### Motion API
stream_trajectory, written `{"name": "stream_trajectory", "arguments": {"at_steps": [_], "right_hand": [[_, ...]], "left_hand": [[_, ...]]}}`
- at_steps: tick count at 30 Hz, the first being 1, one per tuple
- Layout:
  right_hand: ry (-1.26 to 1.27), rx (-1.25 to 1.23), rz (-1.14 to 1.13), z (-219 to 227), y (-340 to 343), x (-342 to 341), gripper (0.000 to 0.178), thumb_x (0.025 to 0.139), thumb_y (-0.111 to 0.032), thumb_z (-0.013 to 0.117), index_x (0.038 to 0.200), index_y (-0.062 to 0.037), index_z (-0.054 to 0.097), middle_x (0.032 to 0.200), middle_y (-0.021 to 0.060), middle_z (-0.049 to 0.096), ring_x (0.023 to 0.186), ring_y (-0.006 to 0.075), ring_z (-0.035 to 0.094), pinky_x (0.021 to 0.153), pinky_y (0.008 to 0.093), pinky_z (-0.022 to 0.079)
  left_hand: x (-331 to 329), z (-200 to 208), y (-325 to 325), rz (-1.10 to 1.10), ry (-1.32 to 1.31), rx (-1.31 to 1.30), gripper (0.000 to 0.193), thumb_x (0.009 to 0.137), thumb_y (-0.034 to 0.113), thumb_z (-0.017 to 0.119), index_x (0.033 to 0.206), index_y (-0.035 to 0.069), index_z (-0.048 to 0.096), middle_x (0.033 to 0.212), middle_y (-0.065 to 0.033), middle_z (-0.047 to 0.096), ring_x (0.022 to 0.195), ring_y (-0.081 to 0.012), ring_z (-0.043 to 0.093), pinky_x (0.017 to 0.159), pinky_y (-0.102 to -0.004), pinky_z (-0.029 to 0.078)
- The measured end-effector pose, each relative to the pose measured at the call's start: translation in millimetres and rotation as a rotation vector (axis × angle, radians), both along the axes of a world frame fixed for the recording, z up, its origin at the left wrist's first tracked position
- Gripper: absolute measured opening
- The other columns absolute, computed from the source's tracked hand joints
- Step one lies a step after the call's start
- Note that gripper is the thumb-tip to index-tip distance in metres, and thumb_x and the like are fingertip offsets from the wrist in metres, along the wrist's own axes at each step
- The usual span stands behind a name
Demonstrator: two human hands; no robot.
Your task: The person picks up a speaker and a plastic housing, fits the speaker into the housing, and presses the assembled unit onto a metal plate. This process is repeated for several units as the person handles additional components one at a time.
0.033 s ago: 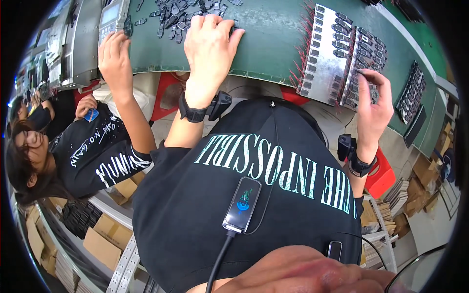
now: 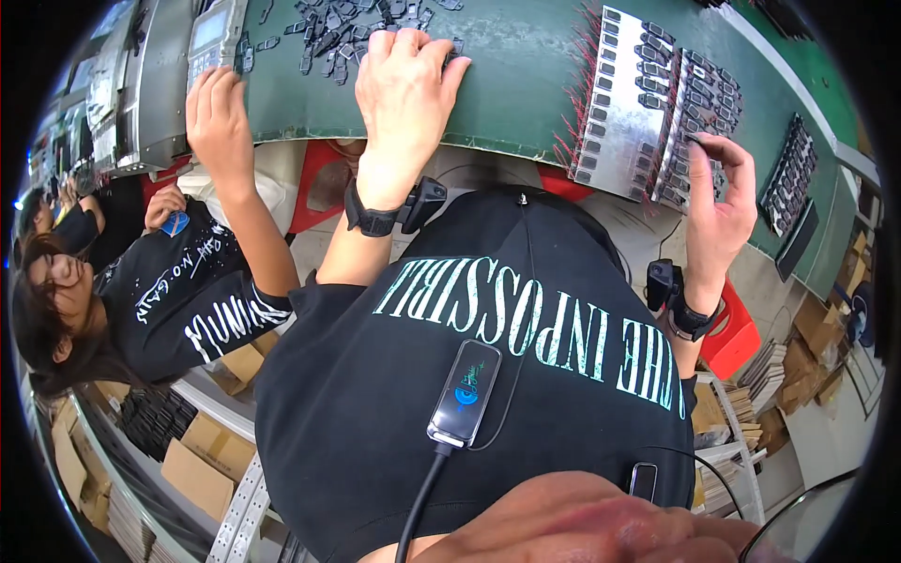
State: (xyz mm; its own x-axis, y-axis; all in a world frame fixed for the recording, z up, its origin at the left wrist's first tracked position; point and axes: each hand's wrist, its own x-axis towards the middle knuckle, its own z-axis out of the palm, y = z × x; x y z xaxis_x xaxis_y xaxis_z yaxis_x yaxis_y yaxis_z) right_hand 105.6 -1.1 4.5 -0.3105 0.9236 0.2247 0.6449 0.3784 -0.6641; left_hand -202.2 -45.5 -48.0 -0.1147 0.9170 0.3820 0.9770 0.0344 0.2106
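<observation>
Left hand (image 2: pixel 408 89) palm down on the tabletop (image 2: pixel 516 89), fingers bent, thumb spread off to the side, fingertips at the near edge of a loose pile of small dark parts (image 2: pixel 333 38); underside hidden, can't tell if it grips any. Right hand (image 2: pixel 721 183) nearly closed, thumb and index finger pinching a small dark piece (image 2: pixel 693 139) by the tips, just above or at the crowded rows of dark parts (image 2: pixel 706 98); contact unclear. Tip pinch presumably because the piece is tiny and neighbours sit close. Silver plate (image 2: pixel 615 122) lies left of those rows, parts lined along its edges, likely to keep them apart; red wires (image 2: pixel 582 89) stick out leftward, probably so they don't tangle. Pile and rows flank the person, seemingly one side per hand.
</observation>
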Motion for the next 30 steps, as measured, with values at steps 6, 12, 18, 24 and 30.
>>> {"name": "stream_trajectory", "arguments": {"at_steps": [6, 12, 18, 24, 30], "right_hand": [[0.488, -0.404, -0.067, 15.1, -14.5, -16.4, 0.020, 0.095, 0.001, 0.062, 0.114, 0.0016, 0.061, 0.109, 0.0058, 0.065, 0.097, 0.0094, 0.060, 0.087, 0.0228, 0.047], [0.607, -0.525, 0.013, 10.2, -16.4, -10.0, 0.020, 0.095, 0.000, 0.061, 0.115, 0.0015, 0.060, 0.107, 0.0068, 0.065, 0.095, 0.0122, 0.064, 0.086, 0.0242, 0.049], [0.775, -0.659, 0.042, 12.4, -16.7, -17.1, 0.019, 0.096, -0.004, 0.060, 0.114, 0.0018, 0.060, 0.103, 0.0064, 0.065, 0.091, 0.0149, 0.068, 0.084, 0.0263, 0.052], [0.769, -0.743, 0.099, 15.4, -7.9, -25.6, 0.018, 0.096, -0.004, 0.061, 0.113, 0.0018, 0.060, 0.102, 0.0059, 0.065, 0.090, 0.0139, 0.068, 0.083, 0.0261, 0.053], [0.681, -0.623, 0.130, 6.3, -10.4, -31.6, 0.018, 0.095, -0.004, 0.063, 0.111, 0.0014, 0.061, 0.102, 0.0052, 0.066, 0.088, 0.0109, 0.066, 0.082, 0.0238, 0.054]], "left_hand": [[19.4, -8.7, -0.2, -0.144, -0.120, 0.064, 0.022, 0.075, 0.020, 0.079, 0.093, 0.009, 0.073, 0.097, -0.0027, 0.065, 0.097, -0.0241, 0.057, 0.083, -0.0372, 0.049], [20.6, -3.9, -3.4, -0.094, -0.150, 0.043, 0.025, 0.077, 0.019, 0.079, 0.100, 0.009, 0.073, 0.100, -0.0050, 0.067, 0.098, -0.0257, 0.058, 0.084, -0.0362, 0.050], [22.6, 0.5, 2.2, -0.223, -0.042, 0.116, 0.027, 0.079, 0.017, 0.079, 0.103, 0.006, 0.072, 0.101, -0.0070, 0.067, 0.093, -0.0239, 0.063, 0.080, -0.0330, 0.051], [63.3, 31.7, -4.8, -0.199, -0.766, -0.114, 0.025, 0.085, 0.008, 0.075, 0.109, 0.003, 0.070, 0.104, -0.0078, 0.070, 0.087, -0.0147, 0.068, 0.075, -0.0244, 0.054], [88.0, 30.8, -11.7, -0.303, -1.485, -0.274, 0.027, 0.088, 0.007, 0.071, 0.115, 0.003, 0.069, 0.097, -0.0061, 0.072, 0.086, -0.0083, 0.067, 0.079, -0.0236, 0.056]]}}
